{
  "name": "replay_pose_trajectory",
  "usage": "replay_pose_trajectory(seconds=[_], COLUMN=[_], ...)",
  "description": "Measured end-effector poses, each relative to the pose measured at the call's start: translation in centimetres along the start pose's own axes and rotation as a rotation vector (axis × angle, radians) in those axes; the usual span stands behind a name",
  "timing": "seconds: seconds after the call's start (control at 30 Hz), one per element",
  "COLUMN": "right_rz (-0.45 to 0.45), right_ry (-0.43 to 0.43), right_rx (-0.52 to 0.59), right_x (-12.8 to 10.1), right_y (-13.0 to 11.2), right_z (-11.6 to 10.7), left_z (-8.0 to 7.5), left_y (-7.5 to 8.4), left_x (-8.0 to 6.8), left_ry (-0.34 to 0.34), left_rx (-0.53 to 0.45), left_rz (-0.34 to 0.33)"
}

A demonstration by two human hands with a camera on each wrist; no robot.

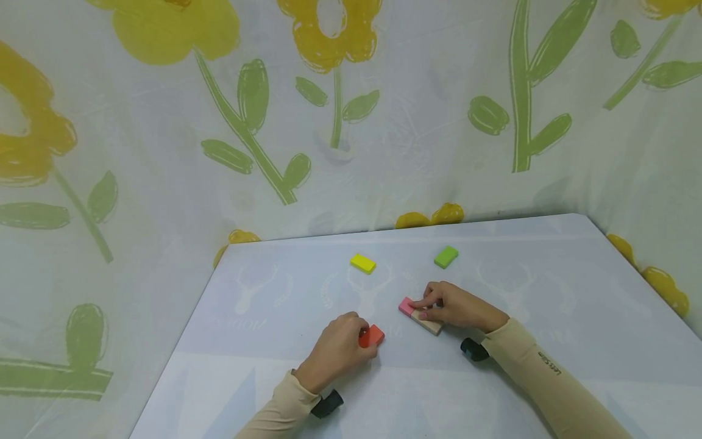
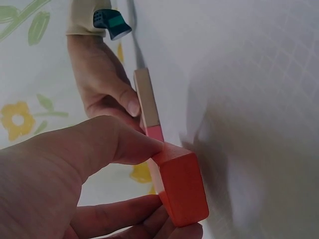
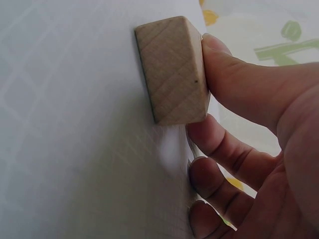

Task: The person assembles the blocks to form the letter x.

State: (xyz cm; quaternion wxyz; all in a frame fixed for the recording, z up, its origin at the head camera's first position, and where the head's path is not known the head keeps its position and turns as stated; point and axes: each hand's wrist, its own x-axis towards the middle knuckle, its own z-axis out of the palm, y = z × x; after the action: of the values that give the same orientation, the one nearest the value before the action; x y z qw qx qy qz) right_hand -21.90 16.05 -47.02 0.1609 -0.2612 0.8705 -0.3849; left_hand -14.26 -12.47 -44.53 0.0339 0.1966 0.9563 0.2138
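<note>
**My left hand (image 1: 339, 343) holds the red block (image 1: 374, 336), my right hand (image 1: 463, 305) the wooden block (image 1: 430, 324)**

The fingers (image 2: 117, 214) of my left hand are clamped on the red block, which is over the near half of the bench (image 1: 263, 338); whether it touches the surface, I cannot tell. The fingers (image 3: 205, 133) of my right hand pinch the plain wooden block, with the thumb (image 3: 239, 74) against its side. This block lies end to end with the pink block (image 1: 404, 306), and the two make one straight row. The red block is apart from this row, to its left and nearer to me. Farther away on the bench lie the yellow block (image 1: 363, 263), more to the left, and the green block (image 1: 446, 256), beyond my right hand. Behind the bench hangs a pale curtain (image 1: 422, 152) with printed flowers.
</note>
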Motion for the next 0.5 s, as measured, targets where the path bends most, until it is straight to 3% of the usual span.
replay_pose_trajectory(seconds=[0.5], right_rz=[-0.008], right_ry=[-0.012], right_rx=[0.011], right_x=[-0.03], right_y=[0.11], right_z=[-0.17], left_z=[-0.09], left_y=[0.46], left_x=[0.68], left_ry=[-0.012], left_rx=[0.006], left_rz=[0.002])
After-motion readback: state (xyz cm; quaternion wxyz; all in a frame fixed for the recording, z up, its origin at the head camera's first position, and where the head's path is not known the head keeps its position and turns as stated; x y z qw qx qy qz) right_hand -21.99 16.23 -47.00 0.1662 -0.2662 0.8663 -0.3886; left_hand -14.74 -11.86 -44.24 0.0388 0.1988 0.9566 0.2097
